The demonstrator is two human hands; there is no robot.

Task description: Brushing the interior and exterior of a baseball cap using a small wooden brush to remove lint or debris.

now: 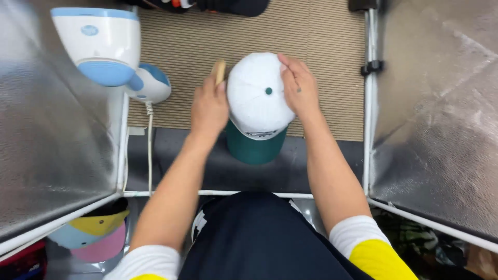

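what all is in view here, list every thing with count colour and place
cap: 1, white crown with a green button and green brim, centre of the mat
wooden piece: 1, tan, left of the cap, in the left hand; what it is cannot be told
mat: 1, beige ribbed, under the cap
appliance: 1, white and light blue, upper left, with a white cord running down
silver panels: 2, reflective, left and right sides
white frame tubes: several, along the panel edges
stacked caps: about 3, yellow, light blue, pink, lower left
left hand: 1, holding the wooden piece against the cap's side
right hand: 1, resting on the cap's right side
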